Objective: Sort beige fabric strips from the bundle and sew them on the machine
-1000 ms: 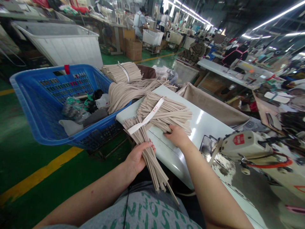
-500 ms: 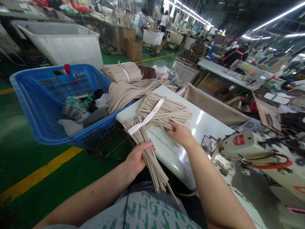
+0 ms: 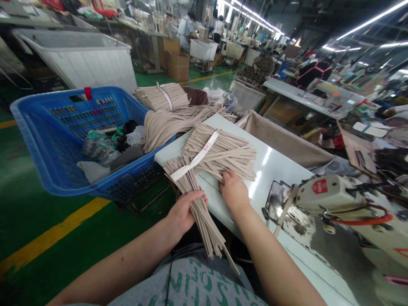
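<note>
My left hand [image 3: 182, 212] is wrapped round a bundle of narrow beige strips [image 3: 207, 227], whose loose ends hang down over my lap. On the white sewing table [image 3: 277, 165] lies a larger pile of the same strips [image 3: 228, 151]. A white paper band [image 3: 198, 158] with red writing runs across the pile and over the top of the held bundle. At the pile's near edge, my right hand [image 3: 235, 192] has its fingers curled in on strips; the fingertips are partly hidden.
A blue basket [image 3: 41, 140] with bagged items stands at the left. More strips [image 3: 165, 125] drape over its rim, beside a banded bundle [image 3: 165, 95]. A sewing machine [image 3: 325, 191] is on the right, and a cloth-lined bin [image 3: 283, 142] stands behind the table. Other people work farther back.
My right hand has shifted left and slightly nearer along the pile's front edge. My left hand and its bundle have stayed in place.
</note>
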Demonstrator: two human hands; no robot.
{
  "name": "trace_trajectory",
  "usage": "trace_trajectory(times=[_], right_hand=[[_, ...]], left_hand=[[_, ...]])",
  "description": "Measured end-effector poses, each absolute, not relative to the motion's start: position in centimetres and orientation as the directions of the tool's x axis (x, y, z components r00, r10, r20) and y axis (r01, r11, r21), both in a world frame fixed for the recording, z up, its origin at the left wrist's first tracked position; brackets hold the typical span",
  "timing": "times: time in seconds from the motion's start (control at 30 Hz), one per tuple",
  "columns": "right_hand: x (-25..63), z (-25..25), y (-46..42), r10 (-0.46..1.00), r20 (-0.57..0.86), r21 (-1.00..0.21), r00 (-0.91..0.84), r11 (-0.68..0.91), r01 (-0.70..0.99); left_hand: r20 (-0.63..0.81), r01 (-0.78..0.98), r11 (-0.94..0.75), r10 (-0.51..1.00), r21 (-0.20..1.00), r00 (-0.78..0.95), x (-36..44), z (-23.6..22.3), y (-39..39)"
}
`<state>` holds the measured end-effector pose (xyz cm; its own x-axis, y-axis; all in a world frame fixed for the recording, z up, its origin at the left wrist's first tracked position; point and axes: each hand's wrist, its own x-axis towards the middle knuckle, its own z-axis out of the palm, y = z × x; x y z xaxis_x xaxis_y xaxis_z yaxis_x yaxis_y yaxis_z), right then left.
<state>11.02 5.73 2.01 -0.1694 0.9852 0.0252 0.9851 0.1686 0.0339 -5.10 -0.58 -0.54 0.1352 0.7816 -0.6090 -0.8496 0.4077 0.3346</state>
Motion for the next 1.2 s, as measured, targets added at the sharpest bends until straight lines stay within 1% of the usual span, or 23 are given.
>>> trace_trajectory(times=[0.17, 0.27, 0.33, 0.43, 0.5, 0.57, 0.63, 0.8, 0.9, 1.13, 1.2], right_hand=[[11.1, 1.9, 6.0, 0.978, -0.008, 0.071, -0.209, 0.209, 0.975], [11.1, 2.9, 6.1, 0.973, -0.033, 0.042, -0.229, 0.231, 0.972], [10.8, 3.9, 5.8, 0.975, -0.059, 0.028, -0.212, 0.214, 0.976], [10.0, 5.2, 4.9, 0.973, -0.15, -0.012, -0.177, 0.178, 0.984], [9.4, 5.8, 4.2, 0.96, -0.199, -0.06, -0.196, 0.188, 0.98], [8.7, 6.3, 3.2, 0.948, -0.205, -0.09, -0.242, 0.228, 0.969], [8.2, 6.6, 2.2, 0.934, -0.193, -0.078, -0.299, 0.29, 0.954], [7.1, 7.8, -0.1, 0.869, -0.19, 0.077, -0.457, 0.477, 0.876], [6.7, 8.3, -0.7, 0.82, -0.219, 0.127, -0.529, 0.561, 0.818], [6.3, 9.1, -1.3, 0.757, -0.269, 0.088, -0.596, 0.635, 0.767], [6.3, 10.0, -1.2, 0.722, -0.31, 0.042, -0.618, 0.66, 0.75]], left_hand=[[-0.601, -0.85, 0.403, 0.788, 0.34, 0.133, -5.1, -0.6, -0.6], [-0.586, -0.853, 0.394, 0.799, 0.341, 0.135, -5.1, -0.8, -0.6], [-0.583, -0.855, 0.394, 0.8, 0.337, 0.139, -5.1, -0.8, -0.6], [-0.591, -0.855, 0.399, 0.794, 0.333, 0.141, -4.8, -0.7, -0.5], [-0.566, -0.855, 0.398, 0.81, 0.333, 0.157, -4.6, -0.5, -0.3], [-0.506, -0.859, 0.385, 0.844, 0.338, 0.179, -4.5, -0.3, -0.2], [-0.462, -0.867, 0.368, 0.867, 0.337, 0.188, -4.5, -0.1, 0.0], [-0.508, -0.87, 0.38, 0.841, 0.313, 0.184, -4.9, -0.6, 0.3], [-0.51, -0.862, 0.393, 0.838, 0.319, 0.193, -5.1, -0.9, 0.2], [-0.536, -0.854, 0.378, 0.832, 0.357, 0.144, -5.1, -0.8, -0.1], [-0.546, -0.84, 0.374, 0.83, 0.393, 0.114, -5.2, -0.9, -0.1]])
